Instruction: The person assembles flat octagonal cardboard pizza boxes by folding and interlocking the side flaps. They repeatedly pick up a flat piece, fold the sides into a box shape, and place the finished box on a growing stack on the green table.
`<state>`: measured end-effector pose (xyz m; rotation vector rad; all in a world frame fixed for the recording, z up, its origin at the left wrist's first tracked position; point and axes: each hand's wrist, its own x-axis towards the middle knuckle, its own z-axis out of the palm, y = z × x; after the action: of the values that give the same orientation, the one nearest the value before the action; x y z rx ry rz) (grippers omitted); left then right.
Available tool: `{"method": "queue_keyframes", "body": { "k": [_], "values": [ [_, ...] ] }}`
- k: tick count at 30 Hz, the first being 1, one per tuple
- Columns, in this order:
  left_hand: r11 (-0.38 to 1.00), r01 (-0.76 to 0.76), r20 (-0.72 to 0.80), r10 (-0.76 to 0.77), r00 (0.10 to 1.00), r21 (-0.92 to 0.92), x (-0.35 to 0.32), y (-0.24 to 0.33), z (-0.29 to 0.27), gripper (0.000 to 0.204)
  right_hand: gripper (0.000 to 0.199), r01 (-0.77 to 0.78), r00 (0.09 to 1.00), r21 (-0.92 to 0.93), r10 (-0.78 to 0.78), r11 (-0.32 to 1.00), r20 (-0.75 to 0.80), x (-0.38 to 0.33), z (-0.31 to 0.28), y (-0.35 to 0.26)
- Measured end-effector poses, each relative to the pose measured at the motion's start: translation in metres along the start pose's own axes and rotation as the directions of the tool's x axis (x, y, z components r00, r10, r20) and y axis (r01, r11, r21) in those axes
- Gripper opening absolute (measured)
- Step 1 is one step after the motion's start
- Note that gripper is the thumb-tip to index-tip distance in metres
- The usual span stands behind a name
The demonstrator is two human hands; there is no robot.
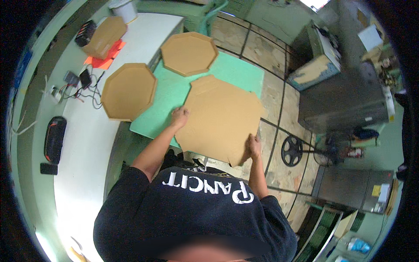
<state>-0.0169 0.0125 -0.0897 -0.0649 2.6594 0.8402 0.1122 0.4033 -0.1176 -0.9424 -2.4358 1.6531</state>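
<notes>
A flat brown cardboard sheet (222, 115), roughly octagonal with small flaps along its edges, lies in front of me over the green tabletop (240, 70). My left hand (180, 117) has its fingers bent at the sheet's left edge, gripping it. At the lower right edge, my right hand (254, 146) is closed on the same sheet, its fingertips partly hidden. Beyond the sheet sits a folded octagonal cardboard tray (190, 53) with raised rims. Another such tray (129, 91) rests to the left, across the white counter and the green tabletop.
Along the left runs a white counter (83, 161) with a black speaker (55, 139), tangled cables (91, 89), a cardboard box (104, 37) and a white bucket (124, 11). A black spoked ring (292, 150) stands on the tiled floor at right, near a dark cabinet (345, 100).
</notes>
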Motion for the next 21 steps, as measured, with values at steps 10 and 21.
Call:
{"method": "queue_keyframes", "body": {
  "k": [10, 21],
  "values": [
    [0.981, -0.086, -0.052, 0.078, 0.996, -0.173, 0.008, -0.007, 0.046, 0.043, 0.058, 0.057, 0.996, 0.169, -0.068, 0.984, 0.060, -0.034, -0.031, -0.015],
    [0.375, -0.070, 0.061, 0.327, 0.943, -0.924, -0.043, 0.051, -0.074, 0.047, 0.051, 0.126, 0.966, 0.716, -0.249, 0.686, 0.069, -0.060, -0.110, -0.119]
  ]
}}
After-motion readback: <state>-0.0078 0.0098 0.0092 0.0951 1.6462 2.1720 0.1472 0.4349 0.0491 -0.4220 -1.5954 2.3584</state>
